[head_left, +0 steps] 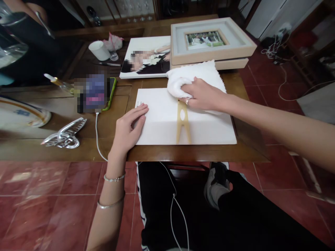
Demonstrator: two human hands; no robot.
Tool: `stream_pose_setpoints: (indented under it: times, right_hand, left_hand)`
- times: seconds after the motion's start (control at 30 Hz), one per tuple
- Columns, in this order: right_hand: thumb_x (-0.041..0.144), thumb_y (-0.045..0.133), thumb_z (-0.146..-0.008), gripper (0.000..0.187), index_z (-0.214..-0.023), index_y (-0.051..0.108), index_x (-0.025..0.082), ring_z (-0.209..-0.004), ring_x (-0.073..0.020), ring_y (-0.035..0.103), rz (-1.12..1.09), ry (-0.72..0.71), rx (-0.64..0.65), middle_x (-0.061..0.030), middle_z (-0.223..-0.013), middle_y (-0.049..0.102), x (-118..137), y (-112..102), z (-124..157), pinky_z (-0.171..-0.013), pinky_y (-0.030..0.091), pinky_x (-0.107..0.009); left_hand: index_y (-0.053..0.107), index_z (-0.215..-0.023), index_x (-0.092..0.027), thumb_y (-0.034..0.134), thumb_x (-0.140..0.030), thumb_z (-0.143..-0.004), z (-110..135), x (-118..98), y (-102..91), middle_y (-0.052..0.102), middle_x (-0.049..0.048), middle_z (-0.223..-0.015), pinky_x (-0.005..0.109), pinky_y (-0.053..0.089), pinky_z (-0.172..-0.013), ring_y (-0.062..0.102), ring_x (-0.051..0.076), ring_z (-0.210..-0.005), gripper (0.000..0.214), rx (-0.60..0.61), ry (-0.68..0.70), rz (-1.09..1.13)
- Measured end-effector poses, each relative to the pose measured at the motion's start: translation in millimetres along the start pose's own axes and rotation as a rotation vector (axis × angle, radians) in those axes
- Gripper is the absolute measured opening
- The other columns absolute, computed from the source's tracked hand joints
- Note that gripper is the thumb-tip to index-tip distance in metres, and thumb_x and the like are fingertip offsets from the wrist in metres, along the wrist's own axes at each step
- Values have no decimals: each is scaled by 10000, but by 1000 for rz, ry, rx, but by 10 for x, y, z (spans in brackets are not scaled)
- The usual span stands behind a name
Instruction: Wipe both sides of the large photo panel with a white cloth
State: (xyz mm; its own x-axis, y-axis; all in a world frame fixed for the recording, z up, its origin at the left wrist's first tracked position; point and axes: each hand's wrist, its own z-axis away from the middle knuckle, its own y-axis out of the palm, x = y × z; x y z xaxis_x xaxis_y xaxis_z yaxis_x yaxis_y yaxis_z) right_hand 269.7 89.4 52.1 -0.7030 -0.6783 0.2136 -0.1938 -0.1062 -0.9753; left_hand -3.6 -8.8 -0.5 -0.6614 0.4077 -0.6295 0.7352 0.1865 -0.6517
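A white board with a tan stand on its back (pixel 183 122) lies flat on the wooden table (pixel 183 153), face down. My left hand (pixel 129 127) rests flat on the board's left edge, fingers stretched out. My right hand (pixel 202 94) presses a bunched white cloth (pixel 193 78) against the board's upper part, fingers curled over the cloth. A ring shows on one finger.
A framed photo (pixel 209 40) lies on another frame behind the cloth, beside a photo print (pixel 146 57). To the left are a phone on a cable (pixel 92 92), a silver hair claw (pixel 65 134), a plate (pixel 21 113), a white cup (pixel 99 50). Red floor tiles lie below.
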Motion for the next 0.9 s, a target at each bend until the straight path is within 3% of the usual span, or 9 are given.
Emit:
stream_pose_setpoints:
  times: [0.07, 0.13, 0.23, 0.3, 0.37, 0.47, 0.57, 0.7, 0.9]
  right_hand:
    - [121, 441, -906, 282, -1014, 699, 156, -1209, -369, 615, 6, 9, -24, -143, -1126, 732, 10, 29, -49, -1083, 441, -562]
    - [97, 458, -886, 316, -1078, 706, 140, -1380, -400, 514, 28, -11, -16, -177, -1283, 695, 86, 50, -36, -1139, 383, -637]
    - [76, 543, -858, 383, -1200, 714, 108, -1556, -450, 286, 87, -34, 80, -226, -1583, 482, 318, 70, 111, -1182, 260, -766]
    - [105, 613, -863, 381, -1223, 737, 114, -1573, -480, 222, 128, -69, 123, -242, -1650, 380, 525, 92, 288, -1177, 226, -802]
    - [175, 670, -880, 315, -1173, 782, 151, -1549, -505, 263, 146, -148, 107, -243, -1630, 412, 744, 132, 507, -1151, 252, -822]
    - [284, 672, -932, 223, -1065, 830, 201, -1462, -507, 430, 156, -291, -17, -235, -1534, 537, 1042, 204, 846, -1088, 370, -810]
    - [331, 612, -983, 267, -949, 845, 207, -1372, -473, 553, 179, -366, -141, -226, -1455, 610, 1227, 241, 1071, -1041, 460, -768]
    - [315, 651, -951, 214, -990, 840, 222, -1394, -472, 532, 142, -392, -84, -221, -1475, 594, 1194, 199, 1040, -1041, 447, -773]
    - [201, 660, -898, 273, -1140, 773, 142, -1552, -425, 321, 98, -250, 162, -234, -1615, 439, 729, 43, 491, -1177, 293, -754]
  left_hand:
    - [764, -1196, -238, 590, -250, -1010, -1, -2, 0, 738, 49, -1333, 481, 495, -1200, 663, 238, -1315, 256, -1, 5, 2]
    - [764, -1199, -224, 589, -246, -1011, -2, -9, 0, 740, 61, -1329, 476, 496, -1198, 664, 236, -1314, 258, 0, 9, 1]
    - [765, -1199, -208, 585, -243, -1012, -4, -19, -2, 740, 75, -1326, 466, 504, -1190, 666, 235, -1312, 262, 3, 14, -5]
    - [767, -1196, -223, 587, -248, -1012, -5, -21, -3, 740, 61, -1328, 471, 504, -1190, 668, 236, -1309, 259, 1, 14, -13]
    - [767, -1194, -241, 586, -257, -1012, -5, -18, -4, 738, 42, -1334, 481, 501, -1193, 667, 236, -1311, 257, 4, 10, -21]
    - [767, -1194, -247, 586, -273, -1010, -3, -10, -2, 738, 34, -1335, 487, 498, -1195, 667, 238, -1310, 259, 7, 0, -29]
    - [766, -1198, -248, 586, -279, -1009, -1, -5, 2, 739, 39, -1333, 488, 496, -1196, 665, 237, -1313, 263, 4, -2, -26]
    - [764, -1207, -244, 582, -264, -1014, 1, -4, 4, 734, 48, -1342, 485, 494, -1195, 662, 238, -1318, 266, 6, 7, -21]
    - [764, -1210, -235, 589, -273, -1014, 0, -2, 0, 736, 54, -1338, 493, 491, -1194, 659, 251, -1321, 265, 6, 9, -13]
